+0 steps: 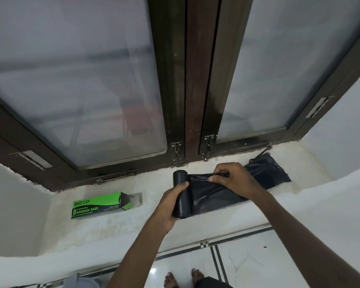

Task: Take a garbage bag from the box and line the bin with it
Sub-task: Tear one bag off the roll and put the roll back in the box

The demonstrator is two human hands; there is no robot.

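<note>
Box (104, 205) lies open (seemingly empty); hands (170, 206) grip roll (182, 194).

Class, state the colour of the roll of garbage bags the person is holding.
Black: the roll, seen in the head view.

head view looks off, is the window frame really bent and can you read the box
Head view: wide-angle distortion bows the window frame and sill; light is dim and flat, glass hazy. The green box reads BECO GARBAGE BAGS, smaller print blurred. The black roll shows little detail.
</note>
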